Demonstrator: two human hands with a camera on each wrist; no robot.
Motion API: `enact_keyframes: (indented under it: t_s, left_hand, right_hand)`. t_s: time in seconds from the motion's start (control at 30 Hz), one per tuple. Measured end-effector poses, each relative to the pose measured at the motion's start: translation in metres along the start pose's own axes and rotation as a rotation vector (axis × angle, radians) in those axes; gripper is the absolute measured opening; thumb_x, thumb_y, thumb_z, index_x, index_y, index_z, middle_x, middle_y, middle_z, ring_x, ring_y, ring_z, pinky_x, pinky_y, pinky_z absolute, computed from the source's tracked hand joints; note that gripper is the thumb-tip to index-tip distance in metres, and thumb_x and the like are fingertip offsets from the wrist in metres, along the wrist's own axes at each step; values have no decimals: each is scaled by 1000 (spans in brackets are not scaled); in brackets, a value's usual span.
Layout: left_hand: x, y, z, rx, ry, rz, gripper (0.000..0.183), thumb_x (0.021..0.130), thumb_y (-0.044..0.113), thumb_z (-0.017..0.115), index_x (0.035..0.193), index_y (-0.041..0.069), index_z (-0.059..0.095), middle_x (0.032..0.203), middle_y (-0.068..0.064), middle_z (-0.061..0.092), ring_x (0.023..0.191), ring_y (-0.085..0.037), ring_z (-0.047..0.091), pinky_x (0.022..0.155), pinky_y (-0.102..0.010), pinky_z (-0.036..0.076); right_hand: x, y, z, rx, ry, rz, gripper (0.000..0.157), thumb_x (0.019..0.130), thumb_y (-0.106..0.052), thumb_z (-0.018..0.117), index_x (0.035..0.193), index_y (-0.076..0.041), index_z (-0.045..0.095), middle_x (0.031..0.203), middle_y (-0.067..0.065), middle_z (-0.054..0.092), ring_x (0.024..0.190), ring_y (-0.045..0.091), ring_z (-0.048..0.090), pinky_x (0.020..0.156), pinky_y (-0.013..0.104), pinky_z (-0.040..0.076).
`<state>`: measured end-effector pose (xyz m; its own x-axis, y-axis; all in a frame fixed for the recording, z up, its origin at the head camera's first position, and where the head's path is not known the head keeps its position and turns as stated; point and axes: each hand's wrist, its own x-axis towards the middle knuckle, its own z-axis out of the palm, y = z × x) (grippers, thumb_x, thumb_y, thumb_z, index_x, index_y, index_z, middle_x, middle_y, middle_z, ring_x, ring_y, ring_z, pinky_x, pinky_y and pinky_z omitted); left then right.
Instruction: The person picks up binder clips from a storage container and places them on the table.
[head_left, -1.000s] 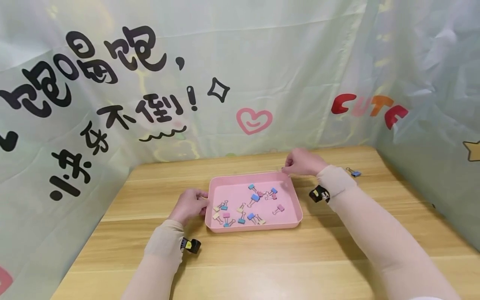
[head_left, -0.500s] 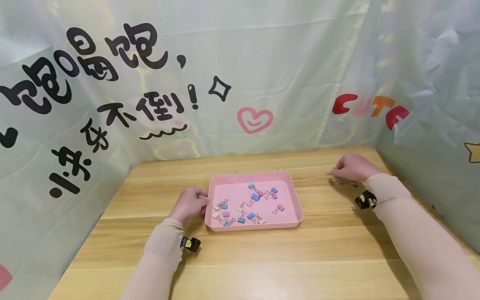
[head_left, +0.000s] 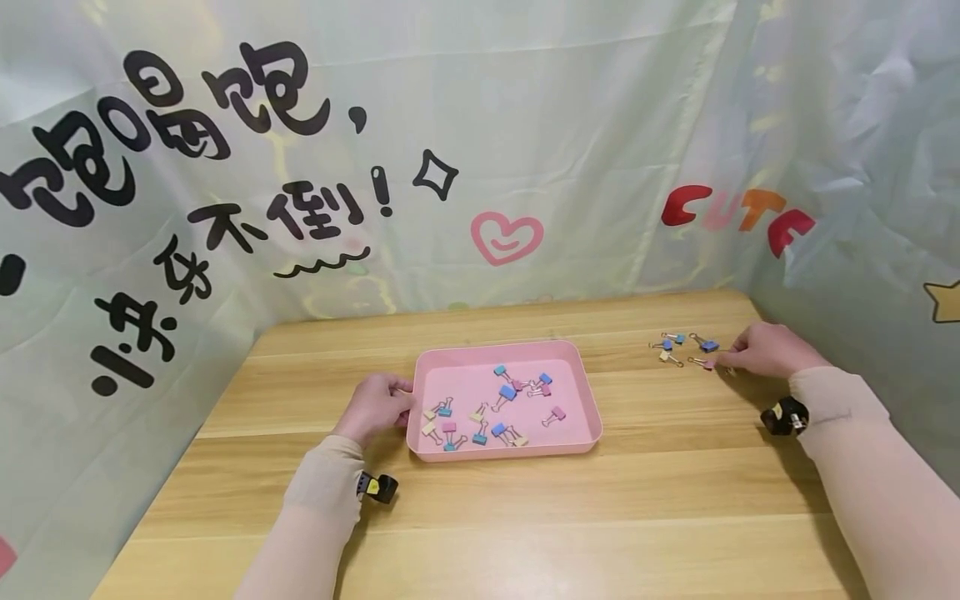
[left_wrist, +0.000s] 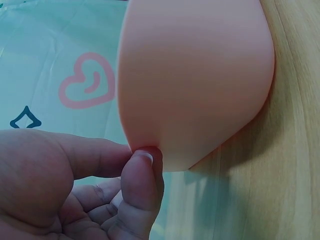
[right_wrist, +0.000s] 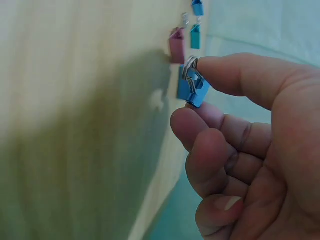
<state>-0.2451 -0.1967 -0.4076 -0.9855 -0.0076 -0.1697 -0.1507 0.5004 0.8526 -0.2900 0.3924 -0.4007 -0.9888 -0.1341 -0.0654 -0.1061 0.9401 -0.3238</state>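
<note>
A shallow pink tray [head_left: 506,451] holds several binder clips [head_left: 507,393] in blue, teal, pink and yellow. At its left end, my left hand [head_left: 375,407] pinches the wall; the left wrist view shows thumb and finger meeting at the edge. My right hand [head_left: 772,350] is low over the table at the far right, beside a small group of clips. In the right wrist view, a blue binder clip [right_wrist: 195,95] with silver handles sits pinched between thumb and fingertips. A pink clip [head_left: 705,364] and a blue clip [head_left: 709,345] lie just left of that hand.
More clips lie in the group on the wooden table [head_left: 510,517]: a teal clip [head_left: 678,338], another blue clip [head_left: 666,344] and a yellow clip [head_left: 666,357]. Printed cloth [head_left: 600,125] hangs behind the table and along both sides.
My right hand has moved right from the tray's far right corner, across the group of clips to its right side, uncovering them. My left hand stays at the tray.
</note>
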Motion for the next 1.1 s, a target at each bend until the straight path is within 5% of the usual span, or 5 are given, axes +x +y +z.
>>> enact_keyframes:
  t_s: [0.3, 0.6, 0.87, 1.1]
  left_hand:
    - [-1, 1, 0, 1, 4, 4, 24, 86, 1, 64, 110, -6, 64, 83, -14, 67, 64, -17, 62, 62, -33, 57]
    - [0, 0, 0, 4, 1, 5, 22, 87, 1, 64, 108, -6, 64, 82, -14, 66, 63, -17, 62, 60, -31, 56]
    - [0, 0, 0, 8, 7, 9, 23, 87, 1, 64, 108, -6, 64, 82, -14, 66, 63, -17, 62, 59, -31, 56]
    - [-1, -1, 1, 17, 11, 8, 23, 87, 0, 64, 109, -6, 64, 81, -14, 66, 63, -17, 61, 59, -30, 55]
  right_hand:
    - [-2, 10, 6, -15, -6, -6, 44, 85, -39, 68, 55, -17, 44, 50, -6, 32, 48, 11, 31, 46, 27, 25]
    - [-5, 8, 5, 14, -6, 7, 40, 86, -43, 67, 63, -12, 59, 52, -4, 40, 50, 13, 37, 47, 28, 28]
    - [-5, -6, -4, 5, 78, -15, 39, 89, -43, 65, 71, -8, 63, 58, -3, 44, 55, 15, 39, 50, 30, 30]
    - [3, -24, -7, 21, 89, -35, 42, 89, -50, 62, 81, -10, 70, 66, -1, 60, 59, 17, 47, 55, 31, 36]
